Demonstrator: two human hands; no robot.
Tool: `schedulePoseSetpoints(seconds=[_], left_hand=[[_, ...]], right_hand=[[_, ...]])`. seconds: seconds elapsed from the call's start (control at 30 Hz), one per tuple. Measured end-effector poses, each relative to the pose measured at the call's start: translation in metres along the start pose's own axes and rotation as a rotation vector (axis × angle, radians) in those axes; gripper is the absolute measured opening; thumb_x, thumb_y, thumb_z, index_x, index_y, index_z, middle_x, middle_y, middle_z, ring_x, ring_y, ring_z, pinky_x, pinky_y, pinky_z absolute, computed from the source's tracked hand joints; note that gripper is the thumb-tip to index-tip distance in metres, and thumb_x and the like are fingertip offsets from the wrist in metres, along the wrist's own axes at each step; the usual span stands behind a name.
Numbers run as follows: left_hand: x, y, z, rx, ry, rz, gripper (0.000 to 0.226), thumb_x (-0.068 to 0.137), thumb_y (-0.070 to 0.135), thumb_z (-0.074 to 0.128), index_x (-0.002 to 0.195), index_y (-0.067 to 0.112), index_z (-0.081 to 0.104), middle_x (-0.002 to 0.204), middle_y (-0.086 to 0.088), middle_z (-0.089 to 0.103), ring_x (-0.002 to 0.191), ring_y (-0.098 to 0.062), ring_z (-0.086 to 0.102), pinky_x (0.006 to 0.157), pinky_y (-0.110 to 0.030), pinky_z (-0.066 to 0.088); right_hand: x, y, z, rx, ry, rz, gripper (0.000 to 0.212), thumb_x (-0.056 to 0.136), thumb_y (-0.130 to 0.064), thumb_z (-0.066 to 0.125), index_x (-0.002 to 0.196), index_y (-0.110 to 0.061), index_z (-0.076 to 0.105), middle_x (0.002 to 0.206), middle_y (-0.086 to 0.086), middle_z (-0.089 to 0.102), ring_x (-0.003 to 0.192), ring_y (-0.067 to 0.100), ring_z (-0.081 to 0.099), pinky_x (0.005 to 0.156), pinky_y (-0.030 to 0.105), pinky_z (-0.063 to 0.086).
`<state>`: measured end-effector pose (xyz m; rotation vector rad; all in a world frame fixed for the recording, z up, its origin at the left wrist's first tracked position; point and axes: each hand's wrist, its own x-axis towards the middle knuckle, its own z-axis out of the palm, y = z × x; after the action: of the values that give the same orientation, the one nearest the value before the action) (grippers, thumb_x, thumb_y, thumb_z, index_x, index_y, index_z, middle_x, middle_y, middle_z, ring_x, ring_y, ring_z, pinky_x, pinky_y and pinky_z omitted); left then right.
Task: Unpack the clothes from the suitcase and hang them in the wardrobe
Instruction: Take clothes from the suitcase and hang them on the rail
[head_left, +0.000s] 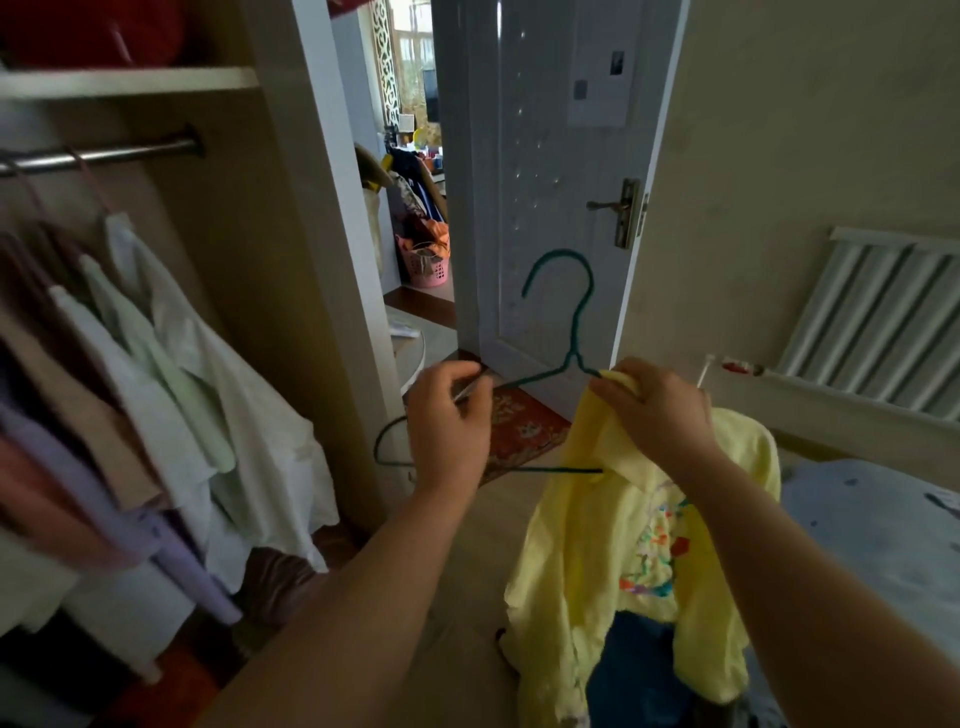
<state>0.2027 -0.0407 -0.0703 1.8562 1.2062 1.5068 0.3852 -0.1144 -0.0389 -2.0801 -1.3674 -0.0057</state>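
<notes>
A green wire hanger (574, 322) stands upright in front of me, its hook pointing up before the white door. My left hand (449, 421) grips the hanger's left arm. My right hand (657, 408) pinches the neckline of a pale yellow shirt (623, 535) with a colourful print against the hanger's right arm. The shirt hangs down from that side, half threaded onto the hanger. The wardrobe's metal rail (104, 156) is at the upper left, with several hung garments (156, 364) below it. No suitcase is in view.
A white door (545, 182) stands open straight ahead, with a doorway and a pink basket (428, 265) beyond. A white radiator (878, 317) lines the right wall. A bed with a grey-blue cover (872, 545) lies at the lower right. A red rug (519, 426) covers the floor.
</notes>
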Motion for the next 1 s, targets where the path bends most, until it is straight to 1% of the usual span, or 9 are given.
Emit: schedulePoseSetpoints(seconds=[0.13, 0.2, 0.3, 0.4, 0.47, 0.57, 0.77, 0.9, 1.0], left_hand=[[-0.012, -0.026, -0.009, 0.094, 0.289, 0.048, 0.018, 0.088, 0.027, 0.062, 0.093, 0.012, 0.054, 0.091, 0.001, 0.055, 0.084, -0.015, 0.053, 0.07, -0.023, 0.046], [-0.022, -0.043, -0.009, 0.064, -0.011, -0.166, 0.022, 0.086, 0.035, 0.063, 0.095, 0.016, 0.054, 0.088, 0.006, 0.058, 0.083, -0.014, 0.058, 0.067, -0.022, 0.046], [-0.043, -0.071, -0.002, 0.055, -0.612, -0.43, 0.069, 0.069, 0.062, 0.068, 0.127, 0.034, 0.043, 0.128, 0.009, 0.053, 0.117, -0.009, 0.053, 0.091, -0.03, 0.048], [-0.054, -0.08, 0.006, 0.081, -0.761, -0.446, 0.093, 0.06, 0.068, 0.071, 0.14, 0.045, 0.03, 0.148, 0.013, 0.032, 0.136, -0.014, 0.033, 0.11, -0.046, 0.036], [-0.052, -0.075, 0.012, 0.021, -0.815, -0.423, 0.069, 0.065, 0.059, 0.073, 0.128, 0.047, 0.047, 0.141, 0.011, 0.046, 0.13, -0.013, 0.044, 0.108, -0.046, 0.039], [-0.04, -0.055, 0.014, -0.099, -0.709, -0.394, 0.007, 0.085, 0.031, 0.067, 0.09, 0.035, 0.069, 0.099, 0.005, 0.07, 0.099, -0.018, 0.065, 0.092, -0.039, 0.052], [0.025, -0.039, -0.029, -0.505, -0.282, -0.639, 0.013, 0.092, 0.016, 0.057, 0.083, 0.017, 0.066, 0.069, 0.001, 0.071, 0.071, -0.019, 0.065, 0.066, -0.028, 0.051], [0.055, -0.034, -0.045, -0.456, -0.283, -0.587, 0.011, 0.092, 0.021, 0.059, 0.099, 0.016, 0.067, 0.09, -0.003, 0.068, 0.082, -0.018, 0.061, 0.069, -0.029, 0.049], [0.063, -0.02, -0.05, -0.417, -0.258, -0.574, 0.027, 0.091, 0.023, 0.062, 0.115, 0.011, 0.064, 0.099, -0.007, 0.068, 0.085, -0.02, 0.064, 0.068, -0.029, 0.05]], right_hand=[[0.015, -0.005, -0.018, 0.086, 0.101, 0.032, 0.033, 0.089, -0.054, 0.05, 0.097, -0.025, 0.062, 0.085, 0.003, 0.061, 0.094, 0.033, 0.059, 0.087, 0.044, 0.043], [0.022, -0.013, -0.032, 0.155, 0.144, 0.023, 0.032, 0.089, -0.054, 0.05, 0.096, -0.025, 0.061, 0.081, 0.0, 0.057, 0.091, 0.033, 0.059, 0.085, 0.044, 0.045], [0.027, -0.025, -0.052, 0.256, 0.183, -0.049, 0.026, 0.09, -0.05, 0.052, 0.091, -0.026, 0.06, 0.078, 0.001, 0.059, 0.082, 0.027, 0.059, 0.076, 0.039, 0.048], [0.027, -0.035, -0.069, 0.342, 0.202, -0.131, 0.024, 0.09, -0.047, 0.055, 0.085, -0.024, 0.059, 0.071, -0.004, 0.058, 0.072, 0.019, 0.056, 0.064, 0.032, 0.045], [0.028, -0.038, -0.078, 0.394, 0.204, -0.161, 0.026, 0.088, -0.049, 0.056, 0.084, -0.023, 0.06, 0.07, -0.007, 0.057, 0.07, 0.017, 0.056, 0.063, 0.032, 0.046], [0.03, -0.033, -0.091, 0.43, 0.214, -0.183, 0.021, 0.087, -0.049, 0.059, 0.082, -0.028, 0.061, 0.07, -0.01, 0.058, 0.07, 0.017, 0.057, 0.065, 0.034, 0.049], [0.025, 0.003, -0.104, 0.295, 0.097, -0.18, 0.007, 0.086, -0.038, 0.065, 0.078, -0.037, 0.064, 0.074, -0.018, 0.062, 0.075, 0.01, 0.06, 0.073, 0.028, 0.047], [0.019, 0.015, -0.087, -0.096, 0.034, -0.188, 0.018, 0.085, -0.044, 0.063, 0.097, -0.033, 0.071, 0.104, -0.005, 0.07, 0.102, 0.021, 0.059, 0.089, 0.035, 0.037], [0.015, 0.014, -0.067, -0.379, 0.079, -0.164, 0.027, 0.09, -0.05, 0.05, 0.106, -0.036, 0.067, 0.108, -0.005, 0.067, 0.102, 0.021, 0.054, 0.082, 0.034, 0.028]])
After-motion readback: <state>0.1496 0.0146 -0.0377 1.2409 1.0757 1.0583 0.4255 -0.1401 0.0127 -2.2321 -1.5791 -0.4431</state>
